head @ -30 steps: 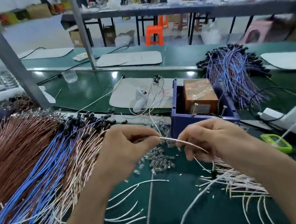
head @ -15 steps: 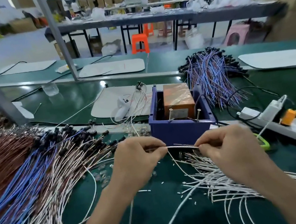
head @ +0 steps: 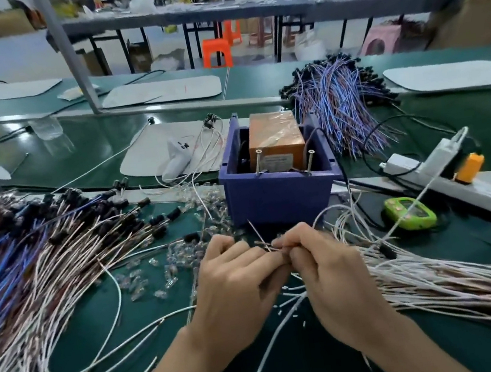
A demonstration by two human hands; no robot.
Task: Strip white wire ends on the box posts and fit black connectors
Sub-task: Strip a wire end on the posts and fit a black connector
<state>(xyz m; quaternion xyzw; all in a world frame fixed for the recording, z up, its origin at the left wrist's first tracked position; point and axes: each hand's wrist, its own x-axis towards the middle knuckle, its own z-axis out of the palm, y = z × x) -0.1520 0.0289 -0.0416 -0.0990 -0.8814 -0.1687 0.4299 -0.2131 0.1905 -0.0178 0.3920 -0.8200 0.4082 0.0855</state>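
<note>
Closely, left hand, right hand pinching wire, tip slanting up-left

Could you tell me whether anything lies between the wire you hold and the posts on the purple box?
Nothing visible blocks it. The left hand and right hand pinch the wire just in front of the purple box; the posts stand clear on its near rim.

Bright overhead light — blurred, warped edges

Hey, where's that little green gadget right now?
Head view, right side: the green gadget lies right of the purple box, just in front of the white power strip.
</note>
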